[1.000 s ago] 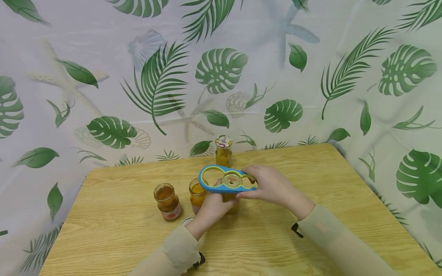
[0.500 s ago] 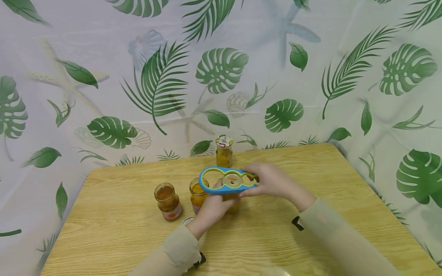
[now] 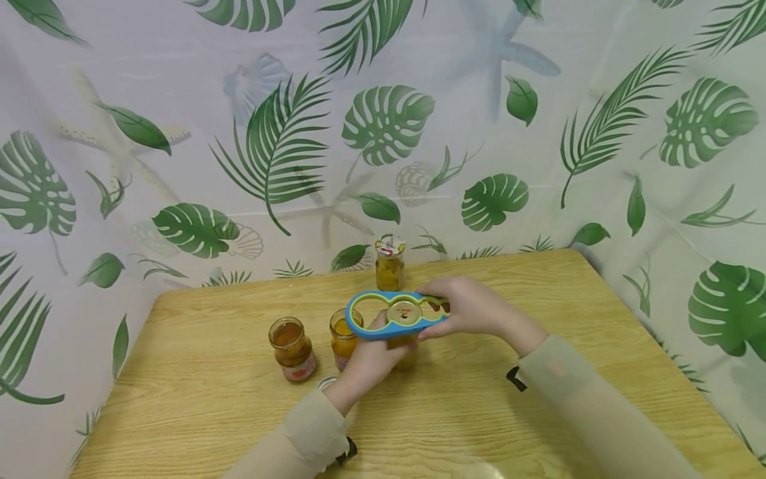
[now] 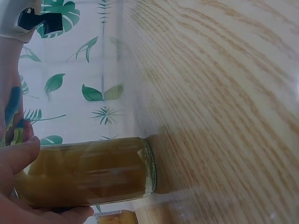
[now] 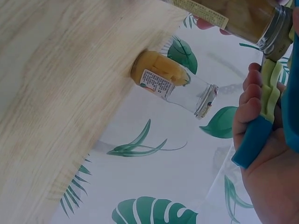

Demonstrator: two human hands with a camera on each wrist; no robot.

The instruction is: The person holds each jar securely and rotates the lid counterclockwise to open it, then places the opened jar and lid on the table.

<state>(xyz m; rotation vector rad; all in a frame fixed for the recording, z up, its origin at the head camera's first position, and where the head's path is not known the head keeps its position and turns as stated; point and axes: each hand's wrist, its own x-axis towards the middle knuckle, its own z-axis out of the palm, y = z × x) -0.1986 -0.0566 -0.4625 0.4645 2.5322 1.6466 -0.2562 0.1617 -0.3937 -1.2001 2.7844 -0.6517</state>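
My left hand grips the side of a glass jar of yellowish fruit, which stands upright on the table. The jar's gold metal lid sits in the middle ring of a blue and yellow-green jar opener. With my right hand I hold the opener's two handle ends, fingers curled round them in the right wrist view. The opener lies flat across the jar top, its larger ring pointing left. My left hand hides part of the jar in the head view.
Two lidless jars stand to the left, one with reddish-brown contents and one orange. A lidded fruit jar is behind. A loose lid lies by my left wrist. A leaf-patterned sheet hangs behind the wooden table.
The opener has turned slightly, its handle end swinging a little away from me with my right hand. My left hand keeps its grip on the jar in the same place.
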